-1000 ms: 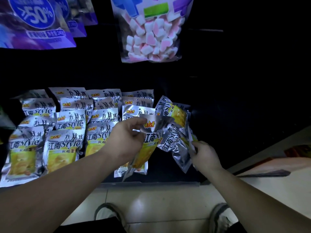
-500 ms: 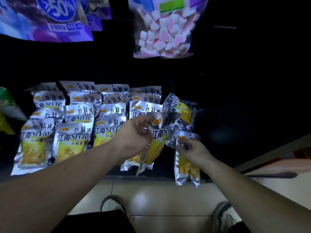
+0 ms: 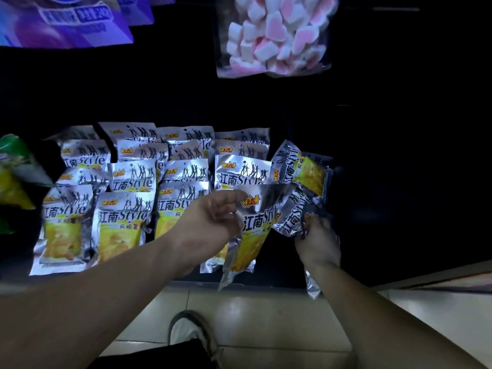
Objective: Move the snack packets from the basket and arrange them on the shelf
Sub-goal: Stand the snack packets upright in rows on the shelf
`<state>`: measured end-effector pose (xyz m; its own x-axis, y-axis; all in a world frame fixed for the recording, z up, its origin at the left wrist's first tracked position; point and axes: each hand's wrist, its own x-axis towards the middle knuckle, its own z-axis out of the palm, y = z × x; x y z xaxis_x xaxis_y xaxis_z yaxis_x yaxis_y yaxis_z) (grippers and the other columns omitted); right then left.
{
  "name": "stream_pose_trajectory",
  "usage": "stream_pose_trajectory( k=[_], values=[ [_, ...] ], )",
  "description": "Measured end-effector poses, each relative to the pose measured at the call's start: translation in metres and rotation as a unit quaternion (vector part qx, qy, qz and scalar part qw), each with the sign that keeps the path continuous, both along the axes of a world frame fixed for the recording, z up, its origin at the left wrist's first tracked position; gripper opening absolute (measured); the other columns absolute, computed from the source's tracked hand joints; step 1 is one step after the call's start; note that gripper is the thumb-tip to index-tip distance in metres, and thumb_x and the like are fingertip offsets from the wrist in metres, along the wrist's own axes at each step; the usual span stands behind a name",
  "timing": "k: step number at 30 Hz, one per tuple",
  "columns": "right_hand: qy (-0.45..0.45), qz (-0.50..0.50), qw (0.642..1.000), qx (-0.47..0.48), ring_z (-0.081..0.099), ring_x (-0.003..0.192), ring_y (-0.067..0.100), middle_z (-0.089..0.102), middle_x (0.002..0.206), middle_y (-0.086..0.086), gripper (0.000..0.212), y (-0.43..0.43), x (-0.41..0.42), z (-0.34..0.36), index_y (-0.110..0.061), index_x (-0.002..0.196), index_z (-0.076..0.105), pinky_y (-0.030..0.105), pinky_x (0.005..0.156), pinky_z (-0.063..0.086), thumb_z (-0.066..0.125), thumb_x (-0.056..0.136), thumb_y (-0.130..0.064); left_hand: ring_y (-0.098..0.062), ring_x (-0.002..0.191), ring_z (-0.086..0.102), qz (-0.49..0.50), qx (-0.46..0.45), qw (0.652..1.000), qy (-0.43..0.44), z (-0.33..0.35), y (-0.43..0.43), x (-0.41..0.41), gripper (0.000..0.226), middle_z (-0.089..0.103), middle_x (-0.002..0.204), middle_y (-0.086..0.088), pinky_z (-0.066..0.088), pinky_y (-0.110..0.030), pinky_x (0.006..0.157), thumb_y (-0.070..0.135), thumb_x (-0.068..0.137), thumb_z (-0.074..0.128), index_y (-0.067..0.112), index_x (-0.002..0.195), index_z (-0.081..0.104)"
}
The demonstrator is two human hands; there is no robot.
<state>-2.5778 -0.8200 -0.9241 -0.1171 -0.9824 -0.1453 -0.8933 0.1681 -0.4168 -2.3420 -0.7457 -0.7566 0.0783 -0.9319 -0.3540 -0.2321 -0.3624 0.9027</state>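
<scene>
Two packets held at the right end of the shelf (image 3: 359,249), none set down yet.
One packet (image 3: 255,235) is kept pinched at its top by the left hand (image 3: 210,225). A second packet (image 3: 312,284) is gripped in the curled right hand (image 3: 318,243), which has shifted slightly rightward. The front-row gap is not filled.

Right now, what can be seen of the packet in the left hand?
The packet is crinkled silver foil with dark "Style" lettering, a red-and-yellow logo on top and a yellow picture below. It hangs tilted, bottom corner past the shelf edge. The left hand pinches its upper left edge; its right side overlaps the bunch in the right hand.
</scene>
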Motion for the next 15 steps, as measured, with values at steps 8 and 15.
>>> stream_pose_trajectory(
  k=[8,15],
  values=[
    [-0.132,-0.033,0.988,-0.076,0.061,0.086,0.026,0.062,0.092,-0.003,0.017,0.023,0.009,0.062,-0.022,0.082,0.051,0.035,0.067,0.049,0.067,0.087,-0.028,-0.009,0.102,0.072,-0.002,-0.003,1.000,0.001,0.004,-0.003,-0.009,0.052,0.068,0.120,0.004,0.056,-0.023,0.088,0.004,0.090,0.072,0.028,0.135,0.061],
    [-0.197,0.117,0.958,-0.175,0.054,0.079,0.013,0.059,0.089,-0.009,0.015,0.088,0.066,0.149,-0.024,0.090,0.052,0.036,0.060,0.043,0.065,0.087,-0.030,-0.010,0.095,0.074,0.089,-0.072,0.991,0.067,0.040,0.008,-0.029,0.056,0.071,0.110,0.007,0.061,-0.028,0.081,0.015,0.072,0.092,0.023,0.123,0.069]
  ],
)
